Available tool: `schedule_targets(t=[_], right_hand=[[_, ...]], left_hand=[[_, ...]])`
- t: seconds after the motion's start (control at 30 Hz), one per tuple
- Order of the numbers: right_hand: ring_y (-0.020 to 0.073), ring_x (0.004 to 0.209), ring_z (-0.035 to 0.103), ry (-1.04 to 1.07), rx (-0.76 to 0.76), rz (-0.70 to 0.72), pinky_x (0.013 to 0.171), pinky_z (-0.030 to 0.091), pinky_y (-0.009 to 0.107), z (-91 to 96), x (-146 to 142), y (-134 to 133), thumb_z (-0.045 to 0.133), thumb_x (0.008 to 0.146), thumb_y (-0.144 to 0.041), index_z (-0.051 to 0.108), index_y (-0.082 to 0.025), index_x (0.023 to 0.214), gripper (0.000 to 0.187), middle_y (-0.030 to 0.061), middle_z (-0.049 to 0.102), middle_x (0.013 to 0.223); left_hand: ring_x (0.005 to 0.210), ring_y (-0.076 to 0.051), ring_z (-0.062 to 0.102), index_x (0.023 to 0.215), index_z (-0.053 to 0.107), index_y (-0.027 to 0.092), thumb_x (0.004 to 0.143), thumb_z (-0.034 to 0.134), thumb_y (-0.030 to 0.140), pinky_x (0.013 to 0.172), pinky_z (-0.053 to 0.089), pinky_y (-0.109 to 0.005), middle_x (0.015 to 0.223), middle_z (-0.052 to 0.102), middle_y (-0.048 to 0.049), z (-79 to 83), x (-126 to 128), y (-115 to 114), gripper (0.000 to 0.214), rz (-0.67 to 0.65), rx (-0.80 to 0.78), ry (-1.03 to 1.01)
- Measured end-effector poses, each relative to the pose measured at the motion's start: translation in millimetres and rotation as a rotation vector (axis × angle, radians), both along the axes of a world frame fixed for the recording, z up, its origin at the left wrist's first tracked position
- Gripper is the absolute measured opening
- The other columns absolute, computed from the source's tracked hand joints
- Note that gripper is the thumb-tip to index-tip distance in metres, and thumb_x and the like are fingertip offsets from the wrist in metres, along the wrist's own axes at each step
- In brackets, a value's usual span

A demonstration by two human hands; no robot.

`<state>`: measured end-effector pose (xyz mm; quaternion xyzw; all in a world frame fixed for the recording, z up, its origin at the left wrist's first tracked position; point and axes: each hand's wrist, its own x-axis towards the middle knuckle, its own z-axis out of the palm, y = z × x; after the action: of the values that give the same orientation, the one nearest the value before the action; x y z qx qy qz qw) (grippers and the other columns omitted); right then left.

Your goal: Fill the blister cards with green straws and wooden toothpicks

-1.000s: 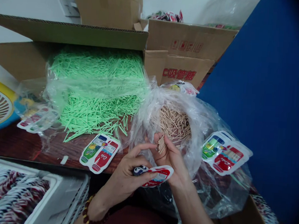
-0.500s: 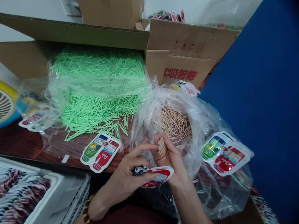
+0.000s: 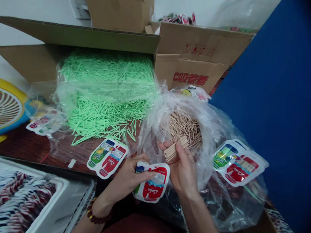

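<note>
My left hand (image 3: 126, 179) grips a bottle-shaped packet (image 3: 151, 183), printed red, white and green, held upright in front of me. My right hand (image 3: 182, 167) is closed on a small bundle of tan sticks (image 3: 175, 148), just above the packet. Behind my right hand a clear plastic bag (image 3: 209, 130) lies open with a heap of tan sticks (image 3: 186, 127) inside. A similar double packet (image 3: 107, 158) lies flat on the dark wooden table (image 3: 32, 147) to the left of my hands.
A big cardboard box (image 3: 78, 38) holds a bagged mass of green sticks (image 3: 107, 89) spilling onto the table. More packets (image 3: 239, 164) lie on plastic at the right, beside a blue panel (image 3: 278, 96). A white crate (image 3: 21, 199) with packets sits lower left; a yellow fan (image 3: 1, 109) stands at far left.
My left hand has turned the packet from lying flat to upright, its printed face toward me. My right hand has tilted the stick bundle more to the side.
</note>
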<state>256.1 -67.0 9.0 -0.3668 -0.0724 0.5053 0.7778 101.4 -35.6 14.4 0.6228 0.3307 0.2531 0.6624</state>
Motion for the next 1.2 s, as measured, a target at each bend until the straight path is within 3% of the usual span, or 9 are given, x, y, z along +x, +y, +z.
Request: schedule_targets(t=[0.2,0.37,0.6,0.7,0.77,0.83,0.93,1.1,1.2], right_hand=[[0.0201,0.087,0.07,-0.139,0.102,0.061,0.086,0.054,0.039,12.1,-4.8,-7.5,0.068,0.079,-0.029,0.062,-0.024,0.088,0.012,0.0001,0.073,0.074],[0.0202,0.093,0.069,-0.198,0.083,0.126,0.084,0.055,0.035,7.4,-7.7,-9.9,0.068,0.079,-0.031,0.061,-0.023,0.09,0.015,0.001,0.074,0.08],[0.0176,0.07,0.071,-0.092,0.0,0.207,0.066,0.058,0.029,2.4,-10.0,-9.5,0.071,0.076,-0.032,0.058,-0.022,0.093,0.023,0.0009,0.074,0.084],[0.0179,0.066,0.071,-0.098,-0.023,0.223,0.062,0.058,0.029,2.5,-11.3,-10.1,0.07,0.077,-0.033,0.057,-0.022,0.096,0.026,0.0027,0.075,0.087],[0.0178,0.067,0.071,-0.116,-0.031,0.214,0.064,0.058,0.028,1.3,-11.9,-10.5,0.07,0.077,-0.034,0.058,-0.021,0.096,0.025,0.0034,0.075,0.087],[0.0171,0.066,0.071,-0.138,-0.041,0.198,0.064,0.058,0.028,-1.3,-12.0,-11.0,0.069,0.078,-0.034,0.059,-0.021,0.094,0.023,0.0035,0.075,0.088],[0.0167,0.067,0.071,-0.165,-0.06,0.168,0.066,0.058,0.028,-7.7,-11.0,-12.3,0.069,0.079,-0.032,0.061,-0.021,0.093,0.02,0.0025,0.075,0.087],[0.0185,0.082,0.07,-0.244,-0.038,0.157,0.078,0.056,0.031,-15.8,-5.5,-16.7,0.069,0.078,-0.032,0.064,-0.021,0.089,0.016,0.0022,0.075,0.086],[0.0191,0.09,0.068,-0.312,0.0,0.27,0.083,0.054,0.032,-13.5,-1.5,-20.0,0.067,0.081,-0.031,0.065,-0.021,0.088,0.013,0.0041,0.074,0.098]], left_hand=[[0.067,-0.012,0.051,0.072,0.06,0.015,0.078,0.069,0.028,0.063,0.04,-0.022,0.072,0.055,0.003,-8.8,-3.0,3.2,0.016,-0.031,-0.143,-0.024],[0.071,-0.015,0.056,0.08,0.066,0.015,0.074,0.072,0.026,0.065,0.044,-0.024,0.077,0.064,-0.0002,-13.1,-4.1,3.7,0.014,-0.076,-0.296,-0.06],[0.09,-0.02,0.062,0.096,0.071,0.019,0.068,0.077,0.021,0.076,0.048,-0.026,0.107,0.069,-0.0032,-9.2,2.7,3.9,0.029,-0.083,-0.364,-0.137],[0.092,-0.018,0.062,0.108,0.068,0.023,0.068,0.076,0.018,0.077,0.048,-0.025,0.124,0.063,-0.0024,-9.9,5.5,4.6,0.042,-0.088,-0.41,-0.183],[0.098,-0.019,0.061,0.106,0.07,0.022,0.068,0.076,0.017,0.08,0.048,-0.025,0.135,0.055,-0.0025,-10.7,6.1,5.1,0.039,-0.086,-0.42,-0.205],[0.097,-0.02,0.062,0.101,0.071,0.019,0.068,0.077,0.018,0.078,0.048,-0.025,0.131,0.059,-0.0041,-11.3,5.8,5.5,0.034,-0.086,-0.415,-0.195],[0.089,-0.019,0.064,0.102,0.072,0.016,0.07,0.075,0.019,0.075,0.048,-0.025,0.107,0.071,-0.0054,-10.7,5.0,5.5,0.032,-0.102,-0.411,-0.17],[0.085,-0.02,0.066,0.124,0.061,0.021,0.07,0.076,0.021,0.077,0.05,-0.029,0.098,0.073,-0.0041,-9.9,5.3,6.0,0.056,-0.077,-0.426,-0.172],[0.076,-0.018,0.066,0.105,0.07,0.017,0.07,0.078,0.026,0.072,0.049,-0.027,0.087,0.073,-0.0028,-13.6,5.3,8.5,0.038,-0.027,-0.354,-0.106]])
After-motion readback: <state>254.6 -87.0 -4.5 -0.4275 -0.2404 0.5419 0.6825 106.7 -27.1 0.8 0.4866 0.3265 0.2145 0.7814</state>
